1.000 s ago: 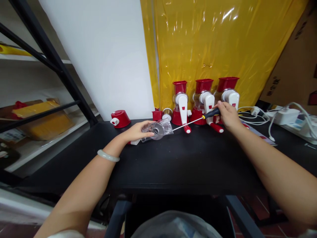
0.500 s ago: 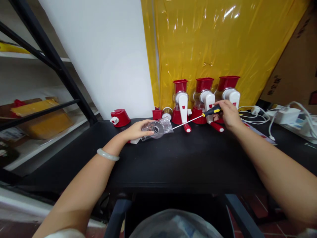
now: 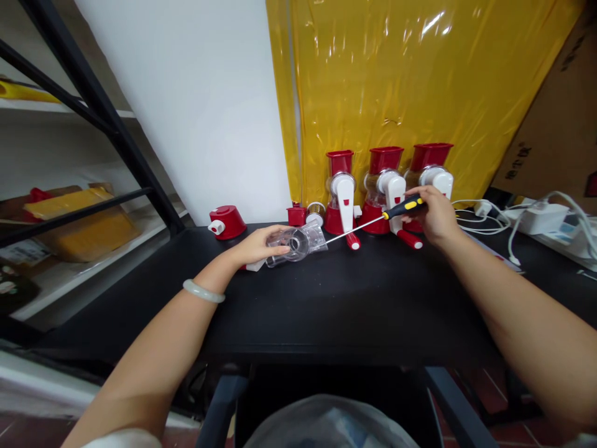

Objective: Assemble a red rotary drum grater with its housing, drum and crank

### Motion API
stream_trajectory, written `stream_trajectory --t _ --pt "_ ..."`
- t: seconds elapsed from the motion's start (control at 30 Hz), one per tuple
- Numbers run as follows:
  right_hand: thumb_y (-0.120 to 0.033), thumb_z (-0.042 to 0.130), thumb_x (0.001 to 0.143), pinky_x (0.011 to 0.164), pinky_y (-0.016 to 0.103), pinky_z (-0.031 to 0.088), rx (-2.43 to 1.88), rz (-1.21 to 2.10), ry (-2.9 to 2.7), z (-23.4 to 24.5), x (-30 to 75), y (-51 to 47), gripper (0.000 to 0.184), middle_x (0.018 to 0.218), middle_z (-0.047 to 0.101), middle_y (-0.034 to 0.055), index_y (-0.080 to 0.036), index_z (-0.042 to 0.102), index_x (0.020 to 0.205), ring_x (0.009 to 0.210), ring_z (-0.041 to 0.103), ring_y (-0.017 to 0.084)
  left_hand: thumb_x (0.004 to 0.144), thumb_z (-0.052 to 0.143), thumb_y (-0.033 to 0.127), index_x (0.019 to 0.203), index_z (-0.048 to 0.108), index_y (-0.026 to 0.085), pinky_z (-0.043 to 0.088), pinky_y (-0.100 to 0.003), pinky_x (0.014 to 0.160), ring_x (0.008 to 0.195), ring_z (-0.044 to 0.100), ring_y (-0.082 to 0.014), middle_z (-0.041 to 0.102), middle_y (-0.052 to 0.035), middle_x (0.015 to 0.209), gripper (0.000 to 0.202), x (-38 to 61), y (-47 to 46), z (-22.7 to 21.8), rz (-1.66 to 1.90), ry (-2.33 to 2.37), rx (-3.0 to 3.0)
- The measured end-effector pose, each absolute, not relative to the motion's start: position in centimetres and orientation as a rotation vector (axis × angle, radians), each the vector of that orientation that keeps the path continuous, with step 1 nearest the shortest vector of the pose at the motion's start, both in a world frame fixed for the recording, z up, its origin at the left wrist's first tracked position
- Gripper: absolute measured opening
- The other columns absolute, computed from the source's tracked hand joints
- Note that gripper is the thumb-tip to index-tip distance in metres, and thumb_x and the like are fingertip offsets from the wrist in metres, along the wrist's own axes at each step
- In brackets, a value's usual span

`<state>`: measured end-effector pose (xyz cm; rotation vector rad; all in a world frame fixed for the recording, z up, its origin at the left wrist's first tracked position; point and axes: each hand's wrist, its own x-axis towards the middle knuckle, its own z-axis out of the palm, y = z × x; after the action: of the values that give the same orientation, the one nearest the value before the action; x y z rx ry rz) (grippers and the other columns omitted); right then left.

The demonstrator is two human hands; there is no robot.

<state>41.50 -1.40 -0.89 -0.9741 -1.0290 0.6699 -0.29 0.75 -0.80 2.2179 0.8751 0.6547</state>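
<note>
My left hand [image 3: 257,246] holds a clear plastic housing [image 3: 298,243] lying on its side on the black table [image 3: 326,298]. A pale bracelet [image 3: 203,291] circles that wrist. My right hand [image 3: 431,214] grips a screwdriver [image 3: 373,223] by its black and yellow handle. Its thin metal shaft slants down to the left, and the tip sits at the right end of the clear housing. Three red and white hand-crank grinders [image 3: 389,186] stand in a row just behind the screwdriver.
A red base part [image 3: 226,222], a small red piece [image 3: 295,215] and a metal drum [image 3: 316,211] sit at the table's back edge. White cables and a power strip [image 3: 536,221] lie at the right. Yellow plastic sheeting [image 3: 410,81] hangs behind; a black shelf rack [image 3: 97,118] stands left.
My right hand has lifted the screwdriver handle slightly and shifted it right. The clear housing under my left hand has turned a little.
</note>
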Motion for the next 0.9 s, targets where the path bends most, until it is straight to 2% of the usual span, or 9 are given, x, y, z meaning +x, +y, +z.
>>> stream_trajectory --t 0.13,0.3,0.4,0.57,0.73,0.9 --pt "-0.028 0.056 0.088 0.037 0.025 0.044 -0.985 0.644 -1.056 -1.0 41.8 -1.3 0.011 0.059 0.06 0.0001 -0.021 0.06 0.081 0.041 0.053 0.013 0.085 0.07 0.046 0.135 0.057 0.017 0.046 -0.05 0.108 0.124 0.061 -0.0312 0.062 -0.0158 0.139 0.06 -0.3 0.8 -0.8 0.645 0.841 2.179" --pt "-0.044 0.063 0.089 0.036 0.023 0.043 -1.034 0.594 -1.1 -1.6 42.1 -1.0 0.025 0.05 0.057 -0.0018 -0.021 0.061 0.079 0.037 0.05 0.012 0.087 0.067 0.051 0.133 0.059 0.017 0.047 -0.049 0.106 0.123 0.061 -0.0319 0.062 -0.0147 0.138 0.059 -0.2 0.7 -0.8 0.637 0.84 2.136" --pt "-0.047 0.061 0.091 0.035 0.023 0.042 -1.047 0.578 -1.108 -1.7 42.2 -1.0 0.029 0.048 0.056 -0.0014 -0.021 0.062 0.079 0.036 0.049 0.012 0.087 0.066 0.054 0.134 0.059 0.017 0.049 -0.046 0.103 0.12 0.063 -0.0307 0.063 -0.0147 0.137 0.061 -0.3 0.7 -0.9 0.632 0.855 2.116" --pt "-0.042 0.05 0.094 0.038 0.025 0.045 -1.067 0.621 -1.056 -1.4 41.9 -1.0 0.028 0.053 0.059 0.001 -0.02 0.062 0.08 0.039 0.052 0.014 0.087 0.065 0.056 0.136 0.058 0.015 0.05 -0.044 0.102 0.12 0.063 -0.031 0.063 -0.0151 0.138 0.064 -0.3 0.8 -0.9 0.621 0.843 2.11" --pt "-0.027 0.049 0.085 0.037 0.026 0.042 -0.992 0.721 -1.007 -1.0 41.4 -1.2 0.011 0.063 0.063 0.0018 -0.021 0.058 0.084 0.04 0.055 0.014 0.089 0.062 0.057 0.135 0.059 0.015 0.051 -0.045 0.1 0.122 0.062 -0.0307 0.064 -0.0157 0.136 0.063 -0.2 0.8 -1.1 0.654 0.844 2.076" --pt "-0.025 0.049 0.084 0.039 0.028 0.04 -1.026 0.716 -1.02 -0.9 41.1 -1.4 0.008 0.057 0.062 0.0003 -0.023 0.057 0.084 0.037 0.053 0.016 0.088 0.06 0.063 0.127 0.064 0.016 0.05 -0.044 0.101 0.117 0.064 -0.0303 0.07 -0.0136 0.125 0.062 -0.2 1.0 -1.5 0.7 0.833 2.038"
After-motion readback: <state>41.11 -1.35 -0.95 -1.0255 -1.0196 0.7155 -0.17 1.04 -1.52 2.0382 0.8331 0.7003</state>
